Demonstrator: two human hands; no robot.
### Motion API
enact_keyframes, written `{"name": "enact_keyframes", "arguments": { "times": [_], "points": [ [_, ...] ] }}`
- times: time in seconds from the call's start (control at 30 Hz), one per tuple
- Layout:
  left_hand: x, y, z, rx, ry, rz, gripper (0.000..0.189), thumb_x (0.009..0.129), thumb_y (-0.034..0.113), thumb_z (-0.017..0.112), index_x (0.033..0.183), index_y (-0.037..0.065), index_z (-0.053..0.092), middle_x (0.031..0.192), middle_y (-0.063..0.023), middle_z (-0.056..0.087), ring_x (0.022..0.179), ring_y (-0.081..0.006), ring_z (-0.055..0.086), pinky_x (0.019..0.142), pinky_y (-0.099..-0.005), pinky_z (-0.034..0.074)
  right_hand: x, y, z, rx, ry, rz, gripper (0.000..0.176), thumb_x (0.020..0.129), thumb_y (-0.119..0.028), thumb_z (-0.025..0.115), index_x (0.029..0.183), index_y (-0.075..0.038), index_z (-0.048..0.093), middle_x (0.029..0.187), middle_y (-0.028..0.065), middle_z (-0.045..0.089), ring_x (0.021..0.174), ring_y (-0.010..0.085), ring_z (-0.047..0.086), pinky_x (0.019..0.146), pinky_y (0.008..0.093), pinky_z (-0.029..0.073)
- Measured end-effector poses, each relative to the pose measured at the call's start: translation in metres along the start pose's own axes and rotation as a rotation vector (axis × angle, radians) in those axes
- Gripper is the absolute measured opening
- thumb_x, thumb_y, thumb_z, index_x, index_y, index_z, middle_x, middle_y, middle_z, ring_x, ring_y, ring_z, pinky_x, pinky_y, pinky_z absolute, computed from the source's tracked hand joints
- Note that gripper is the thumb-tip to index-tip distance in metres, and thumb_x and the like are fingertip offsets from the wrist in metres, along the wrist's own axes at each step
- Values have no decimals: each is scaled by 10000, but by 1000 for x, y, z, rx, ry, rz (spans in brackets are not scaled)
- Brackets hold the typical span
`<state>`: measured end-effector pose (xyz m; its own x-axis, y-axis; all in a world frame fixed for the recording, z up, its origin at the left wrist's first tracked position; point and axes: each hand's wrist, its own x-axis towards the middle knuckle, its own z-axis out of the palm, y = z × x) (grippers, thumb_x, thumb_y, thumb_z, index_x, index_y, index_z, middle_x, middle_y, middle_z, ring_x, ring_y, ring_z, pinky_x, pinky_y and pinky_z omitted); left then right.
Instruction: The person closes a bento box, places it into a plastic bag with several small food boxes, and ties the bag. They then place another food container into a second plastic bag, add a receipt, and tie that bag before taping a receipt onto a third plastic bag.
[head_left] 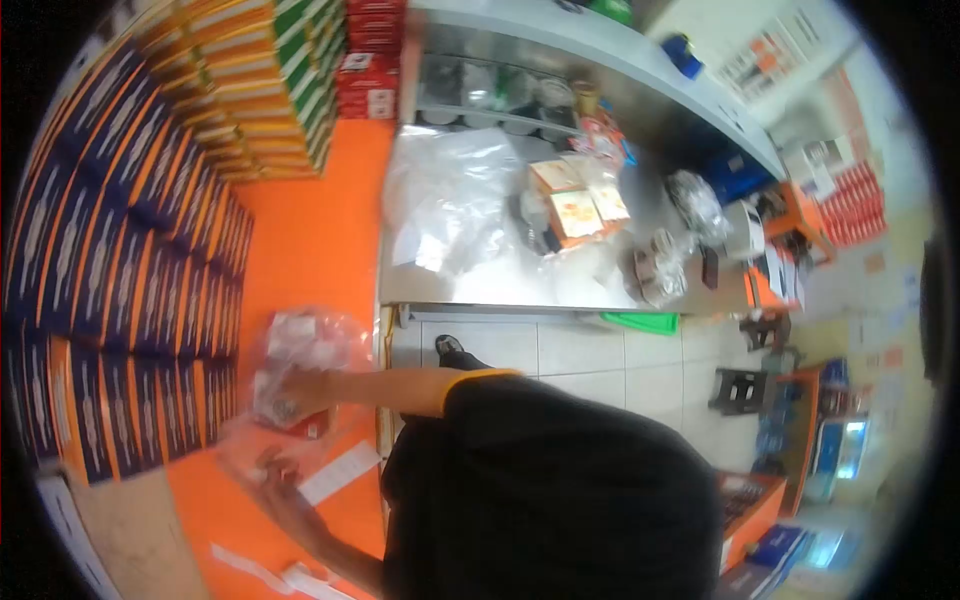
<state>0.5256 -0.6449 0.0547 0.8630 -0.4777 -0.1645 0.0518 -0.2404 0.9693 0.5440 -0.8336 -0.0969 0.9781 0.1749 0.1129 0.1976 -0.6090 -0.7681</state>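
Note:
My right hand (290, 393) is closed on a clear plastic bag (318, 335) on the orange tabletop. Whitish and red contents show through the film, and a red box (308, 427) lies beneath or inside it, partly covered by my hand. Close by, my left hand (281, 470) is at the bag's loose edge, its fingers slightly curled and apart. Blur hides whether it touches the film. A white paper strip (340, 473) lies beside my left wrist.
Stacked dark blue and orange boxes (120, 260) line the table's far side. Yellow and green boxes (250, 90) and red boxes (368, 85) stand to my right. A steel counter (470, 288) holds plastic bags (450, 190) and cream boxes (578, 212). More white strips (250, 568) lie to my left.

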Motion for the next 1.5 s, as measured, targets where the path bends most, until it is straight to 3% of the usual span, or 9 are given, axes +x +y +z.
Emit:
{"name": "enact_keyframes", "arguments": {
  "times": [0.13,0.23,0.33,0.47,0.67,0.77,1.2,1.4,1.5],
  "points": [
    [-1,28,12,-175,109,0,641,860,92,466,1466,100,257,1067,-101,521,774,-127,477,729,-262,398,28,74,39,98,189,-463,356,791,-357,658,996,-68,624,1036,142,627,911,278,609,788,423,484],
    [11,20,12,-87,223,-9,592,934,182,436,1482,95,230,1087,-137,503,778,-156,446,751,-290,393,-20,7,-60,59,-61,204,356,832,-370,637,1002,-57,638,924,155,647,816,290,625,749,409,501],
    [30,-6,-26,-71,400,-7,540,958,229,416,1459,77,282,1137,-147,482,904,-195,475,849,-330,396,-66,-66,-196,-312,-456,-35,337,876,-312,578,1089,-57,635,977,166,673,859,329,635,767,416,494],
    [28,0,-17,-12,571,65,533,959,271,438,1438,62,330,1322,-163,420,1159,-236,445,1004,-349,345,-166,-42,-332,721,-72,-282,195,882,-147,621,998,5,659,916,123,681,829,190,648,745,323,511],
    [29,-9,3,-250,542,-108,547,947,239,452,1452,87,308,1416,-152,339,1184,-214,448,1015,-333,364,-318,375,-526,-876,587,890,240,821,-242,569,797,-38,693,848,185,671,785,344,651,761,404,522],
    [11,-14,13,-304,587,-159,554,943,228,457,1457,96,301,1447,-148,312,1192,-207,449,1019,-328,370,-341,480,-576,-854,603,1148,256,844,-190,524,1000,-21,637,1113,177,623,1063,339,586,893,456,474],
    [-3,56,90,-801,927,-221,515,1012,234,288,1482,48,187,1564,-60,161,1434,-209,141,1174,-297,77,-369,505,-598,-368,893,822,453,870,-405,572,1122,-33,624,1153,186,617,1071,391,549,955,426,399],
    [-27,-20,-9,294,81,-42,524,1008,233,300,1481,37,188,1561,-69,167,1440,-210,100,1177,-306,69,-396,525,-597,-786,1058,620,471,885,-427,554,1167,-52,601,1172,177,612,1084,372,552,962,443,392],
    [7,34,64,-682,757,-171,521,1003,227,325,1468,16,222,1561,-74,167,1432,-213,139,1178,-321,83,-408,493,-606,-888,928,862,448,911,-385,522,1208,-55,576,1205,175,599,1115,376,542,984,470,386]
  ]
}}
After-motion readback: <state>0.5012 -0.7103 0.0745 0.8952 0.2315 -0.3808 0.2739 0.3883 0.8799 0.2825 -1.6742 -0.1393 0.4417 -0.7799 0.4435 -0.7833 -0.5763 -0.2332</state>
